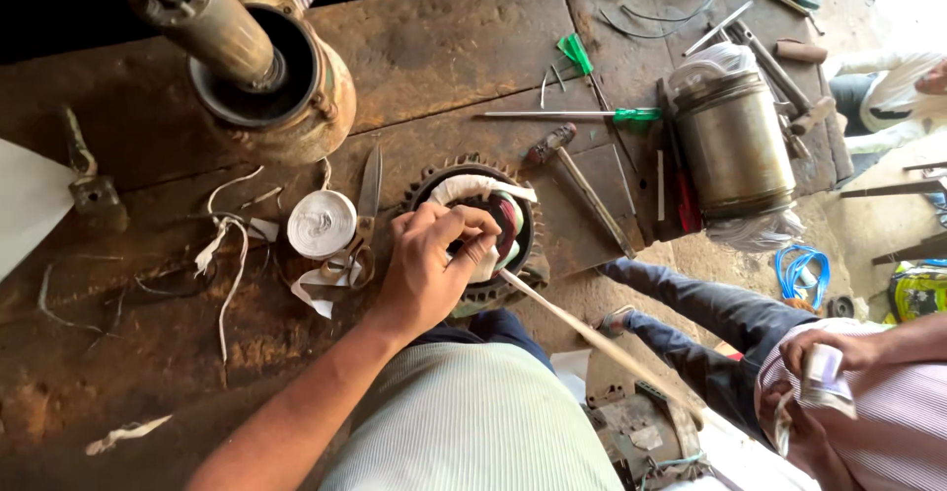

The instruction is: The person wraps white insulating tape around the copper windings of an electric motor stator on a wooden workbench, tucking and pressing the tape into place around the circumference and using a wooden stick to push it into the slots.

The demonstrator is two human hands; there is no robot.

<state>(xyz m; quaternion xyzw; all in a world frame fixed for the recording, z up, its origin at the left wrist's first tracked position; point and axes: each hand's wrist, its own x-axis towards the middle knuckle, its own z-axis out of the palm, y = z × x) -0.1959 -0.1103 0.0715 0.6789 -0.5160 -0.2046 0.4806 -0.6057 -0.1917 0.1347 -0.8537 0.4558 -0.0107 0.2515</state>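
My left hand (432, 266) reaches in from the lower left and rests on a round toothed stator (426, 187) near the bench's front edge. Its fingertips are closed, pinching a strip of white tape (475, 189) wrapped over the coil inside the stator, where red and green winding (510, 223) shows. A thin pale stick (592, 335) runs from under the hand toward the lower right. My right hand is out of sight. A roll of white tape (321, 223) and scissors (368, 207) lie just left of the hand.
A large rusty pump housing (296, 86) stands at the back left. A metal cylinder with white windings (735, 144), a green-handled screwdriver (584, 114) and other tools lie right. Another person (868, 402) sits at the lower right, holding a white roll (822, 371). Tape scraps litter the bench (444, 37).
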